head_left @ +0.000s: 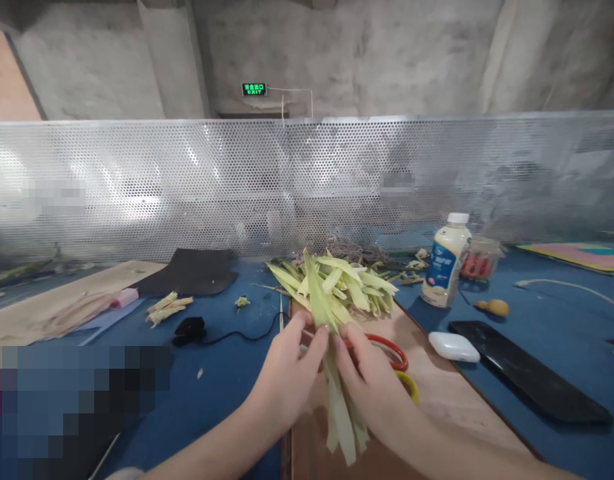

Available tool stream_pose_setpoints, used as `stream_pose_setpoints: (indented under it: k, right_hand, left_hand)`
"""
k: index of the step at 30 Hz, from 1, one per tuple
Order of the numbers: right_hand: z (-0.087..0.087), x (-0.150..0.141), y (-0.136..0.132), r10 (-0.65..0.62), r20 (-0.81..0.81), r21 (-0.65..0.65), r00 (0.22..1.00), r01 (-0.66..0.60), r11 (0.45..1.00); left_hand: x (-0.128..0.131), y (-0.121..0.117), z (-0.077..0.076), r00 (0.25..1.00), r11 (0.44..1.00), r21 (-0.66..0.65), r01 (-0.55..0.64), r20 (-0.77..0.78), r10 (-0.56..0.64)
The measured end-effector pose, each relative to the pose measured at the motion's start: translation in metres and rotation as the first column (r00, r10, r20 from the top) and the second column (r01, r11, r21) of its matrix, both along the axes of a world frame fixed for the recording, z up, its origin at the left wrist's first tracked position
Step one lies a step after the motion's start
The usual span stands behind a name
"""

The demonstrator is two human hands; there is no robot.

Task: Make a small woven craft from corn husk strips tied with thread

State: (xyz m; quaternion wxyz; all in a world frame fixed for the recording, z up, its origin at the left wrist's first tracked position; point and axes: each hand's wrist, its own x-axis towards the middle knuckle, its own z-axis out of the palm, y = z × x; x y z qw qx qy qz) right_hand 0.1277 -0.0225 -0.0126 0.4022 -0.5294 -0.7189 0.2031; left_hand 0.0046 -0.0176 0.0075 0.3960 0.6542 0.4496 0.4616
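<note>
My left hand and my right hand meet in the middle, each pinching the same bundle of pale green corn husk strips. One end of the bundle points up and away, while the loose ends hang down between my wrists. Just beyond my fingers lies a heap of corn husks on a wooden board. Red-handled scissors rest beside my right hand, partly covered by it. A yellow handle loop shows next to them, also partly hidden.
To the right are a milk bottle, a clear tub of red items, a white earphone case and a black phone. On the left lie a black sheet and small husk bundles. A perforated metal screen stands behind.
</note>
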Motion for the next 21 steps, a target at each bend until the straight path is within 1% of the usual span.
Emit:
stream_pose_setpoints:
  k: [2,4,7,10,14,16,19,21]
  right_hand:
    - [-0.0001,-0.0005,-0.0005,0.0,-0.014,-0.013,1.0,0.0,1.0]
    - [0.0008,-0.0014,-0.0013,0.006,-0.022,-0.036,1.0,-0.007,0.999]
    - [0.0029,-0.0025,-0.0017,0.028,-0.004,-0.015,1.0,-0.028,0.999]
    - [0.0033,-0.0032,-0.0017,0.031,0.048,-0.008,0.998,-0.03,1.0]
    - [-0.0003,-0.0047,-0.0032,0.057,0.046,-0.012,0.997,-0.056,0.998]
    - [-0.0026,-0.0049,-0.0042,0.032,0.064,0.014,0.997,-0.033,0.999]
    - [-0.0044,-0.0041,-0.005,-0.004,0.12,0.103,0.993,-0.009,0.995]
    - [-0.0038,-0.003,-0.0053,-0.003,0.147,0.114,0.989,-0.014,0.993]
  left_hand:
    - [0.0021,-0.0019,-0.0033,0.997,0.998,0.028,-0.051,-0.063,0.052]
    - [0.0033,-0.0027,-0.005,0.992,0.994,0.059,-0.088,-0.084,0.092]
    - [0.0039,-0.0031,-0.0052,0.994,0.994,0.063,-0.09,-0.062,0.094]
    - [0.0046,-0.004,-0.005,0.992,0.99,0.088,-0.109,-0.047,0.114]
    - [0.0053,-0.0053,-0.006,0.988,0.985,0.111,-0.134,-0.058,0.141]
    - [0.0048,-0.0055,-0.0062,0.987,0.983,0.111,-0.143,-0.055,0.15]
    - [0.0037,-0.0057,-0.0048,0.987,0.984,0.107,-0.146,-0.059,0.152]
    - [0.0034,-0.0062,-0.0028,0.986,0.983,0.11,-0.149,-0.066,0.156]
